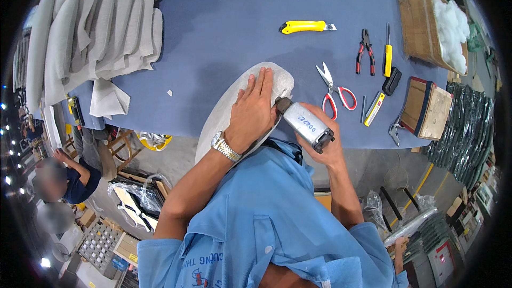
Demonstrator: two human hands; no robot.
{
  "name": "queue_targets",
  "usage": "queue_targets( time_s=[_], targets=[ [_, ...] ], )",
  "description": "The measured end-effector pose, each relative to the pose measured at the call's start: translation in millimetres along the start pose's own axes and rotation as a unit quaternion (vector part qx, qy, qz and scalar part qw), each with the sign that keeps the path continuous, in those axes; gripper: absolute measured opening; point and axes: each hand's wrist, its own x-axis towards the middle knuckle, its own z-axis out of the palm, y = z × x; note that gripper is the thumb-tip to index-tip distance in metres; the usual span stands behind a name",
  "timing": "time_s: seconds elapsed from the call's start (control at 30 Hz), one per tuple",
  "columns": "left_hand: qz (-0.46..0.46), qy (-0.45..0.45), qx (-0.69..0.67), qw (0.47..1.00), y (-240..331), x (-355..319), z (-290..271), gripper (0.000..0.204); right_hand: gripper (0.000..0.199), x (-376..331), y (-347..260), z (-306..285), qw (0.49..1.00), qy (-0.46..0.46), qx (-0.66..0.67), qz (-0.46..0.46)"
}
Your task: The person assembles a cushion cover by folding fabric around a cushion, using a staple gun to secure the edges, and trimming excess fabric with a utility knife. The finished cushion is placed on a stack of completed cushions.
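Note:
A long rounded panel covered in light grey fabric (217, 118) lies at the table's near edge and juts past it toward my body. My left hand (252, 109) presses flat on it, fingers stretched out together and a metal watch on the wrist. My right hand (330, 141) is wrapped round a silver staple gun (305, 122) with a dark nose. That nose meets the panel's right edge, close beside my left fingers; the exact contact point is hidden. Red-handled scissors (334, 92) lie partly spread just right of the staple gun.
Farther off lie a yellow utility knife (304, 26) with its blade out, pliers (365, 53) and a yellow-handled screwdriver (388, 58). A carton of white stuffing (418, 29) stands at right. Grey covered panels (101, 26) are piled at left. Another person (82, 181) is at far left.

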Motion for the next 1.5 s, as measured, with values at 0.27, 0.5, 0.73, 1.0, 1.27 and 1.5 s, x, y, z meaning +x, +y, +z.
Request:
queue_targets(
  time_s=[0.27,0.5,0.73,1.0,1.27,1.5],
  targets=[
    [-0.035,-0.059,0.004,0.998,12,8,-10,0.084,0.057,12,-15,0,0.997,-0.035,-0.018,0.060],
    [-0.036,-0.035,-0.014,0.999,13,11,3,0.093,0.058,14,-10,4,0.998,-0.013,-0.036,0.040],
    [0.034,-0.209,-0.357,0.910,-43,20,-44,0.112,0.058,5,14,11,0.999,0.023,-0.001,-0.032],
    [0.040,-0.086,-0.127,0.987,-55,-2,11,0.104,0.056,-1,16,15,0.997,0.055,0.002,-0.047],
    [-0.091,-0.059,-0.025,0.994,-12,-17,9,0.091,0.058,-12,21,15,0.998,0.059,0.007,-0.029],
    [-0.101,-0.042,-0.018,0.994,1,-19,4,0.090,0.064,-12,19,8,1.000,0.016,-0.006,-0.023]
  ],
)
